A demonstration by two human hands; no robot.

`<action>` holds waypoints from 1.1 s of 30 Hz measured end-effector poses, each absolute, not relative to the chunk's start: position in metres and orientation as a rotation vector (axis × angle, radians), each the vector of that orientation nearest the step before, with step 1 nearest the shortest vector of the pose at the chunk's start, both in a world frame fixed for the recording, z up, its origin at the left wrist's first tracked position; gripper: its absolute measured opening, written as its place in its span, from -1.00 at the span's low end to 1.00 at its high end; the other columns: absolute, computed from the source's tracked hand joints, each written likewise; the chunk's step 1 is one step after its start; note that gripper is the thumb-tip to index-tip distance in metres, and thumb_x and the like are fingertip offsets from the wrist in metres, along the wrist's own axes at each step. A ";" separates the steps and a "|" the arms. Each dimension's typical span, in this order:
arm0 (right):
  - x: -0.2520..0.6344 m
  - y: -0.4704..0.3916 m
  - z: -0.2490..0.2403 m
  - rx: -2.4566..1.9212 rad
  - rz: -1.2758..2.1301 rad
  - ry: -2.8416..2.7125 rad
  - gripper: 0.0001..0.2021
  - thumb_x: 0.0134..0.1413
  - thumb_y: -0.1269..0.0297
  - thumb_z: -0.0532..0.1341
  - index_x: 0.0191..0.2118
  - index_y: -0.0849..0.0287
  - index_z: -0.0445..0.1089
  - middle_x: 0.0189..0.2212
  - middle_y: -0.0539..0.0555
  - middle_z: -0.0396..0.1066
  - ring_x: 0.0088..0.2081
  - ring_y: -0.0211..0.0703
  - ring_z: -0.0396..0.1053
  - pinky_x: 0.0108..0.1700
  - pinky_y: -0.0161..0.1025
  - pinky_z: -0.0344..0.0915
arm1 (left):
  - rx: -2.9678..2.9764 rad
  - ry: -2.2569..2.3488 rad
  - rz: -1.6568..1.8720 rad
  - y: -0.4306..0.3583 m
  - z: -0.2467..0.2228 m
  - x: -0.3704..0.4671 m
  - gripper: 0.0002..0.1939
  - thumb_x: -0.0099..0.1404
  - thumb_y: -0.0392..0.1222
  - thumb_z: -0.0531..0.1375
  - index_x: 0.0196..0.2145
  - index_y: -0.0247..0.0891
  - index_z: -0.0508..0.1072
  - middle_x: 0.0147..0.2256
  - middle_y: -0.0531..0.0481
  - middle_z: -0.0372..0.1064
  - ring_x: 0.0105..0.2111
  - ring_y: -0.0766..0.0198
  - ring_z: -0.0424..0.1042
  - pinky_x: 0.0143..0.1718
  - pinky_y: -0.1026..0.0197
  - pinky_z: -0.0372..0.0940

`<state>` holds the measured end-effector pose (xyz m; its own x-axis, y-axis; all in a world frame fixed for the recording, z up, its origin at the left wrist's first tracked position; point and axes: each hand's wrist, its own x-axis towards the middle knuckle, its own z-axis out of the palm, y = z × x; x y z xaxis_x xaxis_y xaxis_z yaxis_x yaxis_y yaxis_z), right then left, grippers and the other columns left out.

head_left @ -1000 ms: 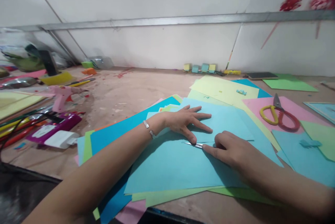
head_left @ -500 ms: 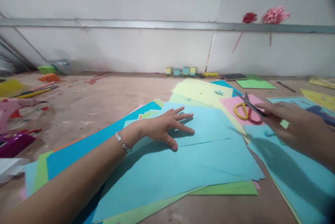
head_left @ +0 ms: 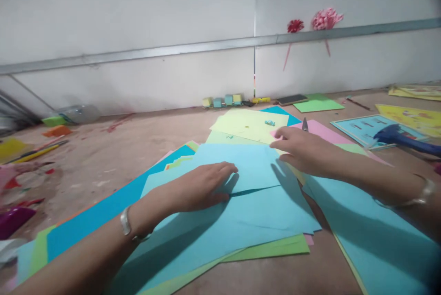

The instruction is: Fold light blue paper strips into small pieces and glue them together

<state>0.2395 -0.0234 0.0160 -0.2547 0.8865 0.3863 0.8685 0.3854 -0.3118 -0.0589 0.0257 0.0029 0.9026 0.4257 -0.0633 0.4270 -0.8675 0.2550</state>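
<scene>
My left hand [head_left: 203, 187] rests on a light blue sheet of paper [head_left: 241, 221], thumb apart from the fingers. Beside its fingertips, a long slit or edge runs across the blue paper toward the right. My right hand [head_left: 306, 150] hovers over the paper's far right part, fingers apart and holding nothing. Behind it, the tip of a scissors blade [head_left: 305, 125] sticks up over pink paper [head_left: 324, 130]; the rest of the scissors is hidden by the hand. More sheets in dark blue [head_left: 103, 217], green and pale yellow [head_left: 241, 122] lie under and around the blue sheet.
Farther right lie a blue picture card [head_left: 365, 127], a dark blue tool [head_left: 406, 138] and yellow printed sheets [head_left: 409, 116]. Small yellow and blue blocks [head_left: 222, 101] line the wall. Two paper flowers [head_left: 325, 19] hang from a metal rail. A purple object [head_left: 15, 221] sits at left.
My right hand has let go of the scissors and moved left over the blue paper. My left hand's spread fingers have drawn closer together. The view has shifted right and tilted.
</scene>
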 end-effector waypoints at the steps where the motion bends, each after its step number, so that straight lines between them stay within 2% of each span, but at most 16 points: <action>1: 0.232 -0.013 0.015 -1.467 0.065 -2.164 -0.81 -0.10 0.44 0.26 -0.31 0.12 0.56 -0.08 0.21 0.44 -0.13 0.08 0.38 -0.17 -0.06 0.32 | 2.807 0.669 0.004 0.026 0.004 -0.057 -0.58 0.30 -0.16 0.14 0.11 -0.22 0.35 0.03 -0.23 0.43 -0.05 -0.03 0.45 -0.02 -0.01 0.30; 4: 0.220 0.012 0.005 -1.391 0.059 -2.047 -0.67 0.02 0.50 0.12 -0.12 0.16 0.51 -0.02 0.26 0.37 0.00 0.10 0.31 -0.01 0.02 0.29 | 2.793 0.877 0.089 0.030 0.011 -0.053 -0.66 0.29 -0.27 0.06 -0.03 -0.16 0.47 -0.21 -0.12 0.55 -0.22 0.05 0.51 -0.10 0.06 0.33; 7: 0.221 0.023 -0.012 -1.360 0.072 -1.808 -0.62 0.11 0.49 0.01 -0.01 0.20 0.43 -0.06 0.27 0.34 0.04 0.11 0.27 0.11 0.11 0.19 | 2.755 1.154 0.267 0.039 0.023 -0.051 -0.59 0.25 -0.36 0.02 -0.04 -0.13 0.51 -0.23 -0.10 0.57 -0.26 0.06 0.52 -0.18 0.10 0.34; 10: 0.226 0.024 -0.025 -1.330 0.188 -1.608 -0.68 0.11 0.40 0.05 -0.05 0.21 0.41 -0.10 0.27 0.33 -0.01 0.15 0.28 0.06 0.17 0.21 | 2.582 1.312 0.678 0.046 0.035 -0.051 -0.58 0.25 -0.35 0.01 -0.03 -0.14 0.52 -0.17 -0.06 0.56 -0.22 0.09 0.50 -0.18 0.15 0.32; 12: 0.225 0.021 -0.026 -1.294 0.315 -1.513 -0.71 0.09 0.32 0.11 -0.06 0.19 0.40 -0.10 0.25 0.34 -0.07 0.11 0.32 0.00 0.13 0.27 | 2.297 1.289 0.957 0.049 0.039 -0.049 -0.65 0.26 -0.30 0.05 -0.08 -0.18 0.54 -0.23 -0.04 0.56 -0.27 0.15 0.48 -0.25 0.21 0.31; 14: 0.219 0.015 -0.020 -1.238 0.483 -1.445 -0.67 0.07 0.21 0.17 -0.04 0.18 0.38 -0.10 0.23 0.37 -0.14 0.03 0.36 -0.10 0.02 0.34 | 1.905 1.161 1.074 0.049 0.039 -0.041 -0.71 0.24 -0.22 0.14 -0.12 -0.23 0.55 -0.31 -0.02 0.55 -0.38 0.22 0.45 -0.37 0.27 0.30; 17: 0.206 0.008 -0.013 -1.149 0.758 -1.343 -0.55 0.02 0.03 0.23 -0.01 0.18 0.34 -0.24 0.15 0.43 -0.31 -0.10 0.39 -0.34 -0.16 0.36 | 1.390 0.937 1.006 0.044 0.032 -0.023 -0.69 0.12 -0.14 0.30 -0.16 -0.27 0.55 -0.42 0.00 0.52 -0.50 0.31 0.40 -0.45 0.31 0.29; 20: 0.199 0.006 -0.015 -1.117 0.927 -1.183 -0.59 -0.06 -0.03 0.29 -0.20 0.18 0.34 -0.52 -0.03 0.32 -0.51 -0.25 0.25 -0.51 -0.28 0.20 | 1.192 0.873 0.899 0.038 0.022 -0.004 -0.62 -0.02 -0.17 0.42 -0.21 -0.31 0.56 -0.48 0.02 0.49 -0.55 0.35 0.38 -0.48 0.31 0.29; 23: 0.202 0.008 -0.023 -1.116 1.003 -1.038 -0.64 -0.16 0.02 0.36 -0.43 0.15 0.24 -0.62 -0.12 0.17 -0.58 -0.34 0.12 -0.54 -0.32 0.10 | 1.160 0.850 0.837 0.036 0.012 0.007 -0.58 -0.03 -0.09 0.44 -0.22 -0.32 0.55 -0.49 0.02 0.47 -0.53 0.34 0.40 -0.48 0.31 0.29; 26: 0.208 0.011 -0.028 -1.118 1.018 -0.942 -0.63 -0.23 0.07 0.40 -0.47 0.15 0.23 -0.59 -0.11 0.21 -0.57 -0.36 0.10 -0.52 -0.32 0.10 | 1.207 0.816 0.807 0.038 0.003 0.010 -0.51 0.07 0.12 0.35 -0.17 -0.31 0.52 -0.51 0.05 0.41 -0.56 0.35 0.35 -0.54 0.34 0.22; 27: 0.209 0.012 -0.028 -1.119 1.016 -0.924 -0.63 -0.25 0.07 0.41 -0.47 0.16 0.25 -0.58 -0.10 0.22 -0.56 -0.35 0.11 -0.51 -0.32 0.11 | 1.250 0.819 0.810 0.038 0.001 0.010 -0.47 0.06 0.14 0.36 -0.13 -0.31 0.50 -0.52 0.06 0.40 -0.56 0.36 0.34 -0.56 0.35 0.19; 31: 0.211 0.016 -0.029 -1.134 1.006 -0.884 -0.63 -0.28 0.08 0.45 -0.45 0.18 0.33 -0.58 -0.09 0.26 -0.55 -0.33 0.14 -0.49 -0.31 0.10 | 1.381 0.885 0.846 0.042 -0.012 0.009 -0.29 -0.15 -0.13 0.50 -0.04 -0.32 0.41 -0.50 0.08 0.42 -0.54 0.35 0.35 -0.51 0.33 0.19; 33: 0.211 0.018 -0.030 -1.144 1.006 -0.867 -0.62 -0.31 0.08 0.47 -0.45 0.18 0.35 -0.59 -0.09 0.26 -0.55 -0.34 0.14 -0.49 -0.31 0.11 | 1.372 0.903 0.863 0.043 -0.019 0.008 -0.33 -0.17 -0.18 0.49 -0.08 -0.33 0.41 -0.51 0.07 0.42 -0.54 0.34 0.36 -0.49 0.31 0.21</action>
<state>0.2114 0.0181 -0.0302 0.3220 0.9457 0.0442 -0.1831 0.1081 -0.9771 0.0085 0.0429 -0.0186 0.4195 0.9074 -0.0267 0.0145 0.0227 0.9996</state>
